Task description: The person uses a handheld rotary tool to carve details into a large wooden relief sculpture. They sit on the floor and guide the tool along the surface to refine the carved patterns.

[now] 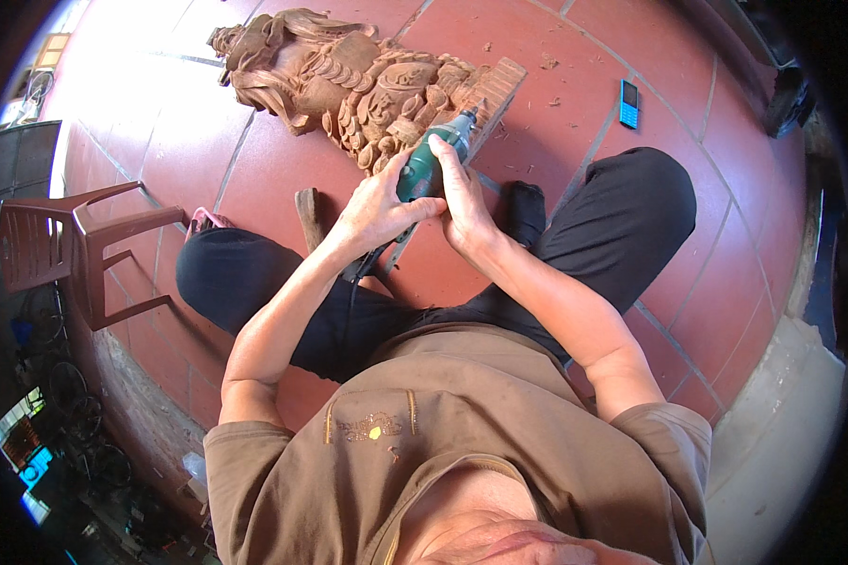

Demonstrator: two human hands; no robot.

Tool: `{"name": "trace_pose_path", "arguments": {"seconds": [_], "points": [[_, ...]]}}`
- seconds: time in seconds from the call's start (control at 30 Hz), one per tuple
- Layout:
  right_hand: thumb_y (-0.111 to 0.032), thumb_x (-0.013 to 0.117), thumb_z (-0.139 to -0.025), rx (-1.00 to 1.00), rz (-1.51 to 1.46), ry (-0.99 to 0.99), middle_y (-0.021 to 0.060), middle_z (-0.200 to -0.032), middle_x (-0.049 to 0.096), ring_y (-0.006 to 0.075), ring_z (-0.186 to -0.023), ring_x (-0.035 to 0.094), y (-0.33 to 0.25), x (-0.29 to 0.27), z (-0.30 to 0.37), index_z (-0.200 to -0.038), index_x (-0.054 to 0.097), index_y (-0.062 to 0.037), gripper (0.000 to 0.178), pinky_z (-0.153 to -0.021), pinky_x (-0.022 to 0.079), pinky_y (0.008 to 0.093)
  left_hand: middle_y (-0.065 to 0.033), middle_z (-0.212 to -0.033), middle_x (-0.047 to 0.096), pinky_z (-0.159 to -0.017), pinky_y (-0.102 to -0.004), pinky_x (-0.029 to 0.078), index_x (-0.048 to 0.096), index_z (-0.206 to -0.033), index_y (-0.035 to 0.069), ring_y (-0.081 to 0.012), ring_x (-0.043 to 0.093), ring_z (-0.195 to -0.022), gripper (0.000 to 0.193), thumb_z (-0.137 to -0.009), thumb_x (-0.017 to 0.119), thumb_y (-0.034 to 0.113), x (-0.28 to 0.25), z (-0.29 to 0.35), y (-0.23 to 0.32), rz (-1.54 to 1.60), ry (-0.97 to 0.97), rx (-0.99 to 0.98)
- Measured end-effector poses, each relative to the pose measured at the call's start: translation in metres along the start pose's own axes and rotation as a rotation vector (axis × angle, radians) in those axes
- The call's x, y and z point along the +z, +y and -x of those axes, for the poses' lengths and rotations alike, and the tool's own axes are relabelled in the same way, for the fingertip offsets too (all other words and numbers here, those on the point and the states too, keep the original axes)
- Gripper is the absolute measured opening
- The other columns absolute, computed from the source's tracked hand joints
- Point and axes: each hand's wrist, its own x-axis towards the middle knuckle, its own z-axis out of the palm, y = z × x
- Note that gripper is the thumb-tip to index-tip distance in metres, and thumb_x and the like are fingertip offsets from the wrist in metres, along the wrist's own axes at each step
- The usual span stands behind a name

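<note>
A green handheld rotary tool (420, 172) with a grey nose is held between my two hands. My left hand (379, 209) wraps it from the left, its thumb lying across the lower end and its other fingers partly hidden. From the right, my right hand (464, 200) grips the body, one digit stretched along it toward the nose. The tool's tip points at the base end of a reddish-brown carved wooden statue (353, 80), which lies on its back on the floor. Whether the bit touches the wood I cannot tell. A dark cord (356, 294) runs down from the tool.
Red floor tiles (575, 56) carry scattered wood chips (548, 62) right of the statue. A blue mobile phone (628, 104) lies farther right. A brown plastic chair (122, 221) stands at left. Between my bent legs and the statue is a wooden piece (309, 217).
</note>
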Motion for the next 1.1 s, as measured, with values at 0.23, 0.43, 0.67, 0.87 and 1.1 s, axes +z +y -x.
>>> {"name": "trace_pose_path", "arguments": {"seconds": [0.23,0.43,0.67,0.87,1.1], "points": [[-0.055,0.068,-0.08,-0.01,0.065,-0.028,0.0019,-0.086,0.059,0.0121,-0.065,0.06,0.004,0.005,-0.004,-0.11,0.056,-0.0086,0.057,-0.041,0.043,0.0269,-0.0194,-0.106,0.067,-0.082,-0.0342,0.052,0.041,-0.14,0.0,-0.0243,0.066,-0.095,0.084,-0.074,0.078,0.037,-0.004,0.003,-0.001,0.008,0.042,-0.012],[-0.052,0.069,-0.081,0.001,0.031,-0.038,0.0021,-0.089,0.059,0.0122,-0.07,0.06,0.004,0.006,-0.004,-0.112,0.055,-0.0086,0.055,-0.048,0.046,0.028,-0.019,-0.105,0.067,-0.081,-0.0341,0.052,0.041,-0.14,0.0,-0.0237,0.066,-0.094,0.085,-0.074,0.078,0.037,-0.004,0.003,-0.003,-0.014,0.034,-0.025],[-0.041,0.068,-0.087,0.005,-0.04,-0.049,0.0028,-0.104,0.057,0.0134,-0.092,0.057,-0.002,-0.002,0.006,-0.118,0.054,-0.0076,0.048,-0.081,0.05,0.0308,-0.0187,-0.103,0.067,-0.08,-0.034,0.052,0.041,-0.139,0.0,-0.0229,0.066,-0.091,0.086,-0.073,0.079,0.039,-0.004,0.002,0.005,0.019,-0.034,-0.015],[-0.041,0.067,-0.088,0.005,-0.039,-0.037,0.0032,-0.104,0.057,0.0131,-0.091,0.057,-0.002,-0.001,0.007,-0.118,0.054,-0.0061,0.048,-0.08,0.05,0.0301,-0.0185,-0.103,0.067,-0.081,-0.0338,0.052,0.041,-0.139,0.0,-0.0226,0.066,-0.093,0.086,-0.073,0.079,0.041,-0.004,0.003,0.006,0.013,-0.039,-0.014],[-0.053,0.068,-0.081,0.004,0.03,-0.017,0.0016,-0.086,0.06,0.0119,-0.065,0.06,0.003,0.007,-0.001,-0.109,0.057,-0.0075,0.055,-0.046,0.046,0.0273,-0.018,-0.105,0.067,-0.083,-0.0337,0.051,0.042,-0.139,0.0,-0.0228,0.066,-0.094,0.084,-0.074,0.078,0.039,-0.002,0.001,-0.008,-0.006,0.028,-0.01]]}}
